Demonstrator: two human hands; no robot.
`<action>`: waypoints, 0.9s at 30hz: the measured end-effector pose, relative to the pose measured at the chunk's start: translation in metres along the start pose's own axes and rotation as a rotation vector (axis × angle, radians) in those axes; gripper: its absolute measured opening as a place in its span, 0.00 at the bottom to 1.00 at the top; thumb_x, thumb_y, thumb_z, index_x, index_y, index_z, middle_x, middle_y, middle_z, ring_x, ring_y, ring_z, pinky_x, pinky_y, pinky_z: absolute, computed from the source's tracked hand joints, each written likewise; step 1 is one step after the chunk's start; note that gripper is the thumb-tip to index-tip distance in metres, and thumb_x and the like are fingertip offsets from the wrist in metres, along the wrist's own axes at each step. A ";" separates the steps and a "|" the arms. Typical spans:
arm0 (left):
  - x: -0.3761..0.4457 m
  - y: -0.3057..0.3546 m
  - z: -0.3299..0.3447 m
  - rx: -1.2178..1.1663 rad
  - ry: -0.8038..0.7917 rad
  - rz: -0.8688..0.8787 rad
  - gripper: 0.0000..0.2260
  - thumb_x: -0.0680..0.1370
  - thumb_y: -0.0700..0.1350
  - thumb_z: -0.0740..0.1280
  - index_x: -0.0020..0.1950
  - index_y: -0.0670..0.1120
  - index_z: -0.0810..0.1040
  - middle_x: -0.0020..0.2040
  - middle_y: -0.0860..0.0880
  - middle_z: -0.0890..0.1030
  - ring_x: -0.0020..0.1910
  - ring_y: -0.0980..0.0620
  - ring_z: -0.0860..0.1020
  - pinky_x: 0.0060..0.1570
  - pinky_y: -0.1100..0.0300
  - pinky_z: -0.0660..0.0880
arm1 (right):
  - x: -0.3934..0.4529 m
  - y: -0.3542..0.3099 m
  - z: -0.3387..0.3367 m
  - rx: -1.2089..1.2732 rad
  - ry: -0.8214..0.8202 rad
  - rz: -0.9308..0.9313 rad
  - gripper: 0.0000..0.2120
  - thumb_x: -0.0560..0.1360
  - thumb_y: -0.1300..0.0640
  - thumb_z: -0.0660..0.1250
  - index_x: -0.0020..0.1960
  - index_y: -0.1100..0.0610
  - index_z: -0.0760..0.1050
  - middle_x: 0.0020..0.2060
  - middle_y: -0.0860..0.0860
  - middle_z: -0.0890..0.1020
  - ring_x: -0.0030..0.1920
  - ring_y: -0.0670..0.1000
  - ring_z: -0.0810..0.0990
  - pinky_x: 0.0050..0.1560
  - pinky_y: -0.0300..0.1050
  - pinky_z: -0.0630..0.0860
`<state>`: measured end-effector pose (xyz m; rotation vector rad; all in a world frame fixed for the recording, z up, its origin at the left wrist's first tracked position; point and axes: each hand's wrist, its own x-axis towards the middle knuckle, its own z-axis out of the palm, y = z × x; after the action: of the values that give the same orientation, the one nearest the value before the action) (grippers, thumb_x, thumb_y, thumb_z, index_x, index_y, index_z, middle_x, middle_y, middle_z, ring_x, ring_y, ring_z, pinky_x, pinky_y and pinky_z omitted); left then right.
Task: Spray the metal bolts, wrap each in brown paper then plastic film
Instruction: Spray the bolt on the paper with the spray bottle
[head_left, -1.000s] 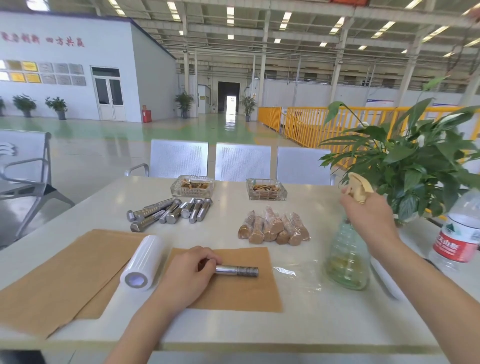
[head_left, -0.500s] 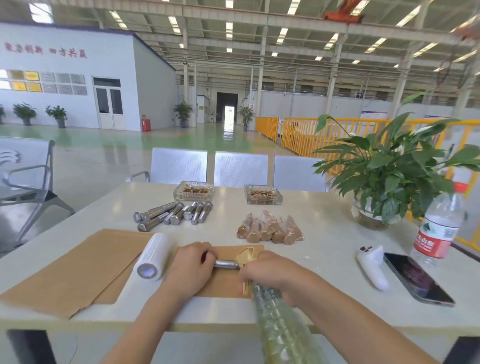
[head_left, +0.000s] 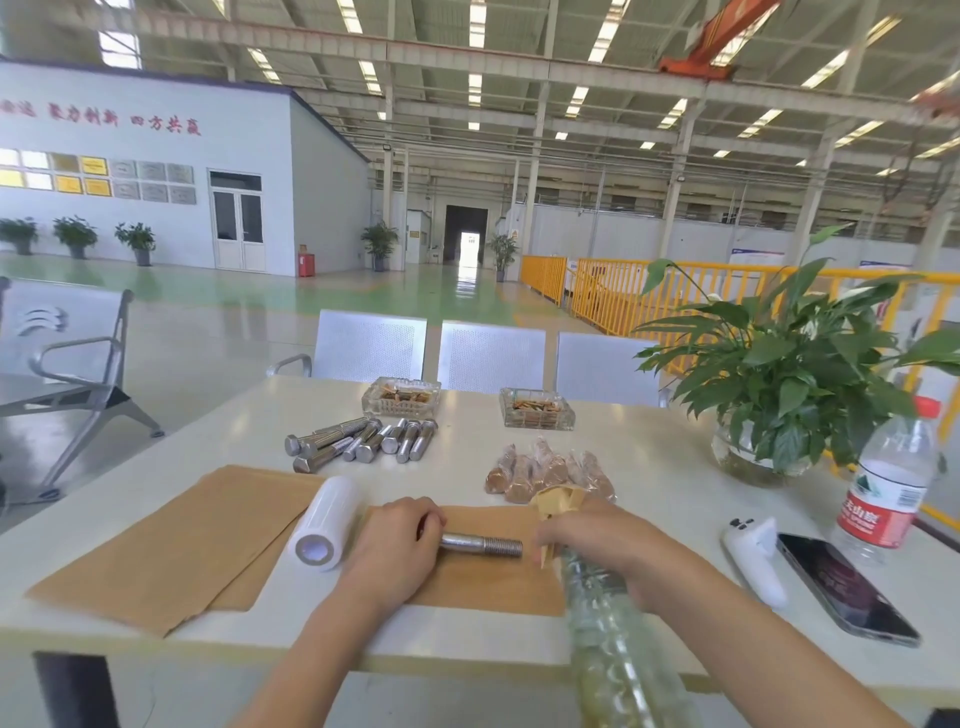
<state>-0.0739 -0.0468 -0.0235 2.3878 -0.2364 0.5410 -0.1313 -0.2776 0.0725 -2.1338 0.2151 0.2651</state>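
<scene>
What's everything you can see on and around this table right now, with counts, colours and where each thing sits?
bolt being sprayed: one, silver, on brown sheet
unwrapped bolts: about eight, silver, far left
wrapped bolts: about five, brown under film, centre
brown paper sheets: several, near left
film roll: one, white, on paper
spray bottle: one, clear, tan nozzle, tilted at bolt
glass dishes: two, far edge
plant: one, green, right
water bottle: one, red label, right
phone: one, black
white device: one, beside phone
left hand: holds bolt head
right hand: grips spray bottle
</scene>
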 end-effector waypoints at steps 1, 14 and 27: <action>0.001 -0.001 0.000 -0.007 0.012 -0.002 0.11 0.80 0.46 0.61 0.42 0.52 0.81 0.40 0.55 0.83 0.42 0.55 0.78 0.48 0.55 0.75 | 0.002 0.000 -0.010 0.019 0.028 -0.005 0.17 0.71 0.54 0.74 0.57 0.58 0.78 0.55 0.55 0.80 0.52 0.55 0.78 0.45 0.47 0.75; 0.062 0.007 -0.007 0.193 -0.219 -0.053 0.16 0.79 0.43 0.59 0.60 0.55 0.81 0.57 0.54 0.81 0.56 0.52 0.77 0.56 0.56 0.75 | 0.083 -0.019 -0.126 0.094 0.559 -0.171 0.14 0.79 0.42 0.65 0.50 0.53 0.78 0.47 0.51 0.86 0.53 0.57 0.80 0.60 0.56 0.76; 0.092 0.008 -0.005 0.179 -0.504 0.032 0.05 0.75 0.44 0.70 0.41 0.53 0.82 0.40 0.56 0.82 0.41 0.55 0.80 0.39 0.67 0.74 | 0.144 0.032 -0.119 -0.256 0.618 -0.007 0.26 0.75 0.38 0.67 0.66 0.53 0.71 0.57 0.57 0.79 0.56 0.63 0.79 0.57 0.60 0.79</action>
<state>0.0049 -0.0521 0.0252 2.6670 -0.4626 -0.0407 0.0118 -0.4021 0.0714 -2.4184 0.5531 -0.4032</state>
